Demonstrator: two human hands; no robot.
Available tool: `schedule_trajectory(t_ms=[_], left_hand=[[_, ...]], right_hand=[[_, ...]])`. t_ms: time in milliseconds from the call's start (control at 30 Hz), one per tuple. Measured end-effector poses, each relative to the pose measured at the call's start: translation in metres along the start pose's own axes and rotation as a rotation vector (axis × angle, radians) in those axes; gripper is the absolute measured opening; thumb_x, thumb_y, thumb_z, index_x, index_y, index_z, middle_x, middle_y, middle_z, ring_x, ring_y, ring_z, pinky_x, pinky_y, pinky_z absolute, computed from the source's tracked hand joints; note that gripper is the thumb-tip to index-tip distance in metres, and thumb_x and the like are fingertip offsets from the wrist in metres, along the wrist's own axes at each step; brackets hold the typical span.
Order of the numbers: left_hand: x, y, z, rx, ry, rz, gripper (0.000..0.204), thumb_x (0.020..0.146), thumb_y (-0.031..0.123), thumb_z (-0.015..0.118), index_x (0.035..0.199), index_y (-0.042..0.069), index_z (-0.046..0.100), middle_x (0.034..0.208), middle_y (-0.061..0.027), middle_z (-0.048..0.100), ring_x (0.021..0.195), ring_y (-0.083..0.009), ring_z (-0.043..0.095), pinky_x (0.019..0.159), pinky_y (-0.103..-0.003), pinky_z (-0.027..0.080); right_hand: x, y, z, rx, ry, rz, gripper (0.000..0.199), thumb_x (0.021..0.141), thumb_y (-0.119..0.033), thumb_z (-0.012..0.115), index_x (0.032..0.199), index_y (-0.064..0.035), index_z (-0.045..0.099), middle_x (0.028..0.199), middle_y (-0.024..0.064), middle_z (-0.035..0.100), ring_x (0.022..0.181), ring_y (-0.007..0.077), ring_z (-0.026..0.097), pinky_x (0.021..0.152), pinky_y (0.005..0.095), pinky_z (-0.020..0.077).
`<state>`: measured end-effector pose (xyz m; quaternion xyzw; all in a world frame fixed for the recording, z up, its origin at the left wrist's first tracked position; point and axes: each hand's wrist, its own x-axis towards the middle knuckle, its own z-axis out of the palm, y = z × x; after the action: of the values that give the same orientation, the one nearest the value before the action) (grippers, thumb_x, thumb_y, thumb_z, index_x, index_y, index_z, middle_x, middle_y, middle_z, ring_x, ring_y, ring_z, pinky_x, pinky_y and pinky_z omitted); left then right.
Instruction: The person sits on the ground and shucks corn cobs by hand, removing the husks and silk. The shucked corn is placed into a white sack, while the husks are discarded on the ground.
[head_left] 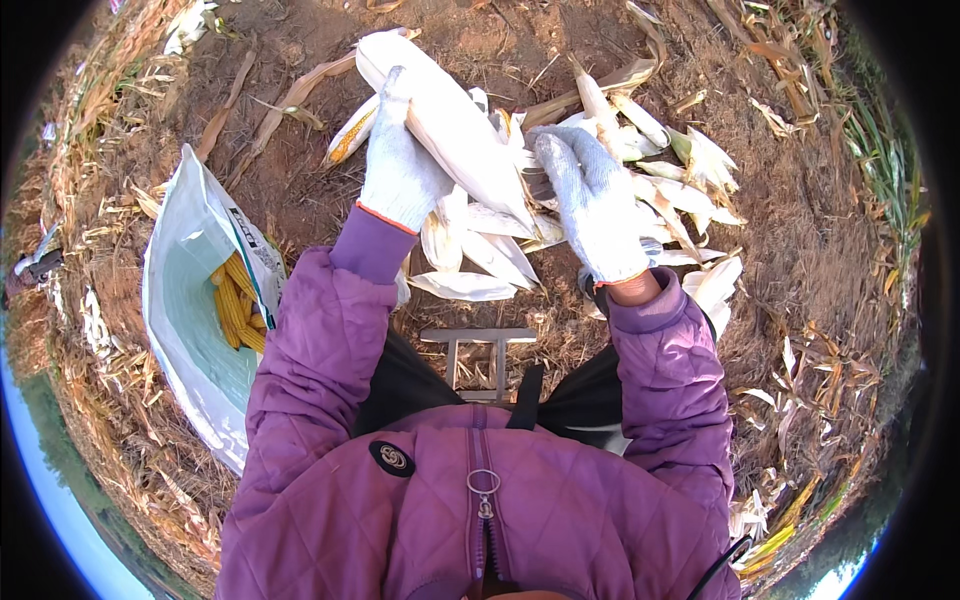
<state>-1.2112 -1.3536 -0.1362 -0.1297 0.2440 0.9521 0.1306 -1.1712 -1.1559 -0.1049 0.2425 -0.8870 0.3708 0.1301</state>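
Observation:
My left hand (398,178), in a white knit glove with an orange-edged cuff, grips a large ear of corn (455,115) in its pale husk. The ear slants from upper left to lower right, its lower end toward my right hand. My right hand (592,205), gloved alike, is closed with its fingers curled just right of that ear; something dark shows by the fingertips, too hidden to name. Under and around both hands lies a pile of husk-covered corn ears (690,190). Left of my left hand, another ear (352,130) shows yellow kernels through its husk.
A white sack (185,290) stands open at my left, with several bare yellow cobs (237,305) inside. Between my legs is a small metal frame (478,337). Dry husks and stalks (800,390) litter the brown soil; green plants (890,170) edge the far right.

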Motion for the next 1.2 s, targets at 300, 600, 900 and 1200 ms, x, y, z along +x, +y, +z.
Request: schedule_trajectory(t_ms=[300, 600, 900, 1200], left_hand=[[0.004, 0.005, -0.008, -0.068, 0.000, -0.033, 0.061, 0.085, 0.048, 0.060, 0.128, 0.010, 0.039, 0.117, -0.0148, 0.051, 0.109, -0.0327, 0.054, 0.096, -0.052, 0.044], [0.002, -0.001, 0.003, 0.132, -0.046, 0.084, 0.062, 0.086, 0.037, 0.057, 0.133, 0.003, 0.036, 0.124, -0.0179, 0.051, 0.115, -0.0330, 0.052, 0.101, -0.048, 0.040], [-0.003, 0.007, 0.010, -0.057, -0.081, 0.084, 0.056, 0.092, 0.047, 0.048, 0.132, 0.008, 0.041, 0.127, -0.0135, 0.049, 0.115, -0.0270, 0.052, 0.100, -0.043, 0.041], [-0.006, 0.011, 0.002, 0.061, -0.103, 0.149, 0.045, 0.080, 0.030, 0.058, 0.119, 0.010, 0.048, 0.112, -0.0087, 0.056, 0.106, -0.0228, 0.056, 0.091, -0.042, 0.048]], right_hand=[[0.006, -0.018, -0.007, 0.539, -0.289, 0.536, 0.062, 0.079, -0.029, 0.074, 0.128, 0.0007, 0.050, 0.114, 0.0125, 0.062, 0.101, 0.0176, 0.060, 0.087, 0.0309, 0.0488], [0.005, -0.022, -0.004, 0.268, -0.185, 0.286, 0.077, 0.074, -0.033, 0.078, 0.136, -0.0027, 0.042, 0.130, 0.0172, 0.053, 0.113, 0.0291, 0.057, 0.095, 0.0369, 0.0461], [0.004, -0.011, -0.011, 1.130, -0.249, 0.621, 0.057, 0.089, -0.032, 0.058, 0.130, 0.0052, 0.045, 0.113, 0.0149, 0.058, 0.101, 0.0182, 0.057, 0.086, 0.0298, 0.0467], [0.008, -0.026, -0.004, 1.012, -0.309, 0.573, 0.051, 0.086, -0.020, 0.060, 0.128, 0.0077, 0.049, 0.117, 0.0122, 0.058, 0.103, 0.0155, 0.054, 0.090, 0.0274, 0.0434]])
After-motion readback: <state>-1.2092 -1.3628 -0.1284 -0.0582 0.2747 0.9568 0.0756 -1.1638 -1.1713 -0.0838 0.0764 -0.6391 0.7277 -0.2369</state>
